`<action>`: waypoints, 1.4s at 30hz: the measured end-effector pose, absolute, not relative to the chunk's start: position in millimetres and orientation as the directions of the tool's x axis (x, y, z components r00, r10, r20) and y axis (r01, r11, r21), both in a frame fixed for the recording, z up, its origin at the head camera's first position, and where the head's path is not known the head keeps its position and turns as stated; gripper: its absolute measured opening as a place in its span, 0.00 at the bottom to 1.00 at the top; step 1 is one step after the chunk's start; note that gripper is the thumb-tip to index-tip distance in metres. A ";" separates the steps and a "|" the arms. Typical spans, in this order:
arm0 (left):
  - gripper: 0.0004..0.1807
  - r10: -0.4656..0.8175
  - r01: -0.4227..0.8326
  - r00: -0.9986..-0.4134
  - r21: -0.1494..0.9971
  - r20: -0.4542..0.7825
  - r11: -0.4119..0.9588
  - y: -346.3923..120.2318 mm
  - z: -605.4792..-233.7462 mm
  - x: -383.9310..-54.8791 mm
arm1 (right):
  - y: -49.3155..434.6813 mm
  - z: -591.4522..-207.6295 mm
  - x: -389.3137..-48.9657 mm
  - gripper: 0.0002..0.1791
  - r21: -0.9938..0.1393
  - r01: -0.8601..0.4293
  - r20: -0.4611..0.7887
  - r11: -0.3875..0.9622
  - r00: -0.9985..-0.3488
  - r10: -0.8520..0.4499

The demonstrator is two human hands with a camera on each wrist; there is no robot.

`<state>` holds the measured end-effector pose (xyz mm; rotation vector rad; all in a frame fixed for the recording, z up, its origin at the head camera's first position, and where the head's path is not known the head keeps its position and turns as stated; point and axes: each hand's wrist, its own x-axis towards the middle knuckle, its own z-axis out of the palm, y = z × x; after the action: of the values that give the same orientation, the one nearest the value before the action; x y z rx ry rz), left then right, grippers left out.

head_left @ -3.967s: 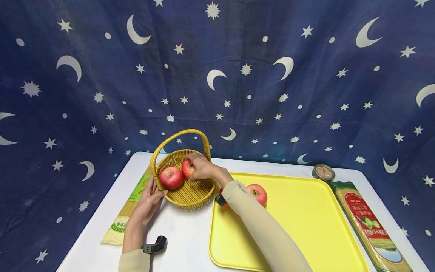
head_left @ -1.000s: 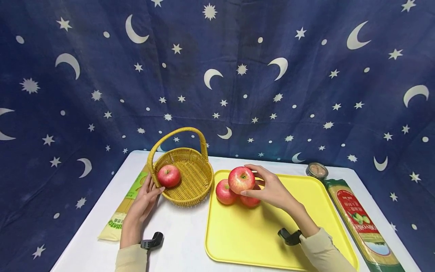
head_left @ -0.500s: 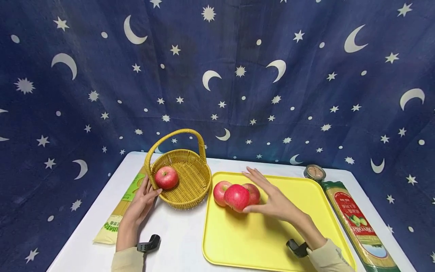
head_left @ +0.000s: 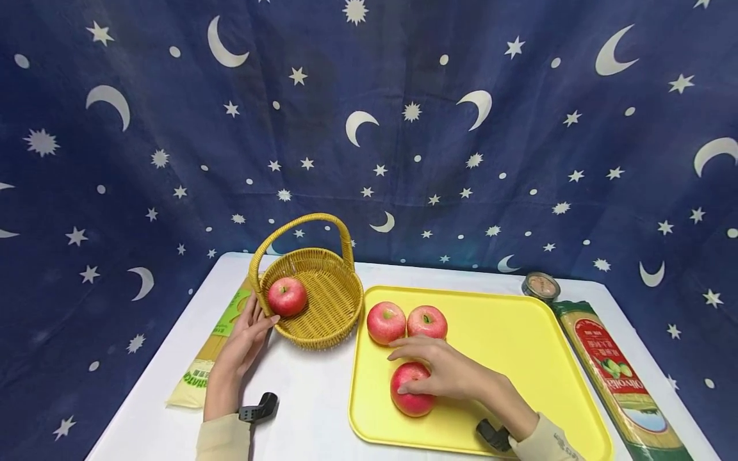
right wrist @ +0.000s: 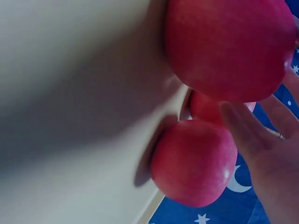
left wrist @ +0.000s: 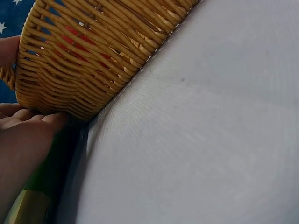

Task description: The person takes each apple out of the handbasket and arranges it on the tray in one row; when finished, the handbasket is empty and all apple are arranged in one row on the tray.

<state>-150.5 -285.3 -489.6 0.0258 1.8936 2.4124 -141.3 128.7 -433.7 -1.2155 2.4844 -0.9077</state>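
My left hand [head_left: 245, 342] holds the yellow wicker basket [head_left: 331, 333] at its left side, thumb at the rim and fingers against the outer wall. One red apple [head_left: 287, 297] lies inside, by the handle's left foot. My right hand [head_left: 441, 368] is curled round another apple [head_left: 410, 400] low on the yellow tray [head_left: 507, 384]; the thumb lies over it. In the right wrist view this apple [right wrist: 229, 46] fills the top, fingertips at its edge. Behind it, a left apple [head_left: 386, 323] and a right apple [head_left: 427, 320] sit side by side on the tray.
A noodle packet [head_left: 202, 365] lies left of the basket, partly under my left hand. Right of the tray are a long red-and-green packet [head_left: 623, 384] and a round tin [head_left: 541, 286]. A star-patterned cloth [head_left: 369, 128] hangs behind the white table [head_left: 311, 403].
An apple has gone from basket to tray in my right hand. Over the last half second that apple and the right hand moved nearer me, and the fingers closed in. The left hand stays put.
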 end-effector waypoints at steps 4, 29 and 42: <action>0.53 0.069 -0.048 -0.997 0.970 -0.032 -0.237 -286.7 -488.4 -150.4 | 135.8 -433.4 -138.5 0.27 -0.636 -0.586 0.003 0.503 -0.654 -0.757; 0.54 0.087 -0.055 -0.996 0.968 -0.034 -0.244 -286.2 -489.5 -149.2 | 184.3 -437.6 -117.3 0.21 -0.766 -0.413 -0.037 0.492 -0.736 -0.676; 0.54 0.082 -0.058 -0.996 0.969 -0.039 -0.239 -285.7 -489.6 -149.5 | 236.0 -440.6 -93.0 0.40 -0.647 -0.378 0.013 0.662 -0.874 -0.486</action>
<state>-149.5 -285.7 -489.6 0.0301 1.8792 2.4050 -93.0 236.0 -440.6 -0.7115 2.7152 -1.0017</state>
